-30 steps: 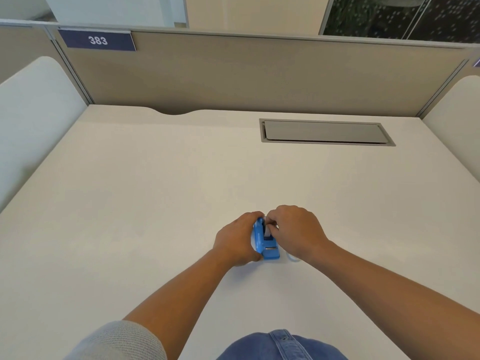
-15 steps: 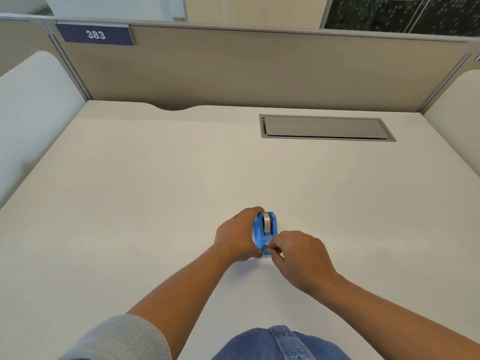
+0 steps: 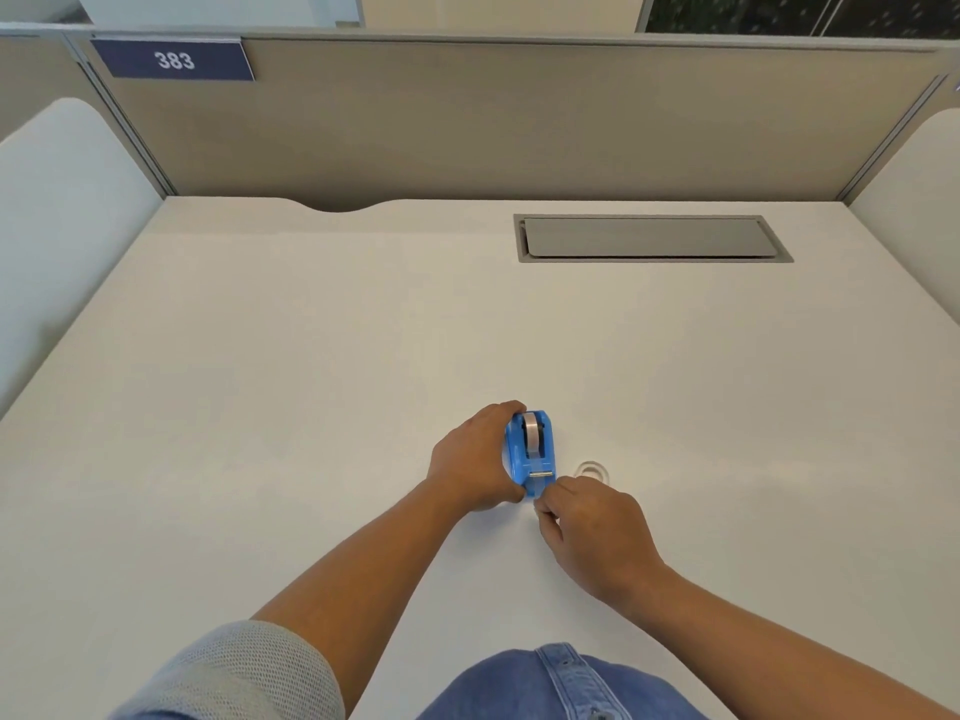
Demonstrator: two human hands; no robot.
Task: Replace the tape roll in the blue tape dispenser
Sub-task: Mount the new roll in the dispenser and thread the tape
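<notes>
The blue tape dispenser [image 3: 535,457] stands on the white desk [image 3: 311,381], cutter end toward me, with a tape roll [image 3: 532,433] seated in it. My left hand [image 3: 475,459] grips the dispenser's left side. My right hand [image 3: 587,527] sits just in front of the cutter, thumb and forefinger pinched together at the tape's end; the tape strip itself is too thin to make out. A small clear ring, an emptied tape roll [image 3: 592,470], lies flat on the desk just right of the dispenser.
A grey cable hatch [image 3: 649,239] is set into the desk at the back right. A beige partition [image 3: 519,122] with a "383" label [image 3: 174,59] closes the back, and white side panels [image 3: 67,210] flank the desk.
My right hand has drawn back from the top of the dispenser toward me, past the cutter. The roll in the dispenser and the clear ring beside it have come into view.
</notes>
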